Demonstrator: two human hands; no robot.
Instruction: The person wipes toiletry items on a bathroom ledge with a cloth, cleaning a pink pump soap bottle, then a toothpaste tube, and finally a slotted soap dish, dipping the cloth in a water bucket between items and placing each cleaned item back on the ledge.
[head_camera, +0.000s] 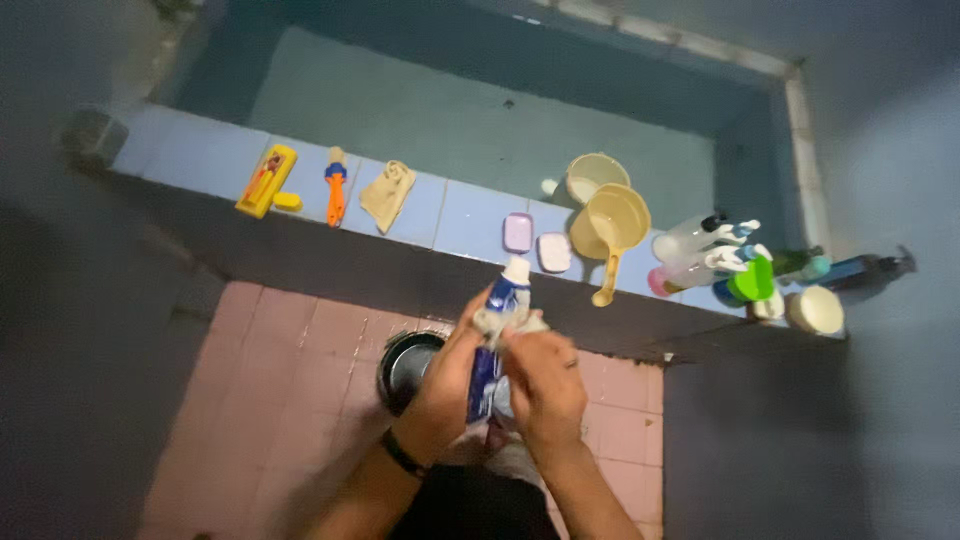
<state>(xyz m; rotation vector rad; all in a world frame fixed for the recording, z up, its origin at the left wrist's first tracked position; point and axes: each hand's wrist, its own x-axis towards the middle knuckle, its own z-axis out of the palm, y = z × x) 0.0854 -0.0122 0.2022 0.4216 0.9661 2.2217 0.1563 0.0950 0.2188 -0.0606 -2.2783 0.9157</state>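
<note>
- A blue-and-white tube stands upright between 2 hands at 6 o'clock, above a pink tiled floor.
- The left hand, a dark band at its wrist, has its grip wrapped around the tube's lower body; the right hand has its grip closed on the tube from the other side, with a pale cloth bunched at the fingers.
- Open floor lies toward 8 o'clock; a dark ledge edge runs across just beyond the hands.
- A round dark metal bowl sits on the floor just left of the hands; contents cannot be told.
- On the light-blue tiled ledge: a yellow toy and orange toy at 10 o'clock, 2 soap dishes at 12, a yellow dipper and clustered bottles at 2.
- Behind the ledge, a water basin holds still water.
</note>
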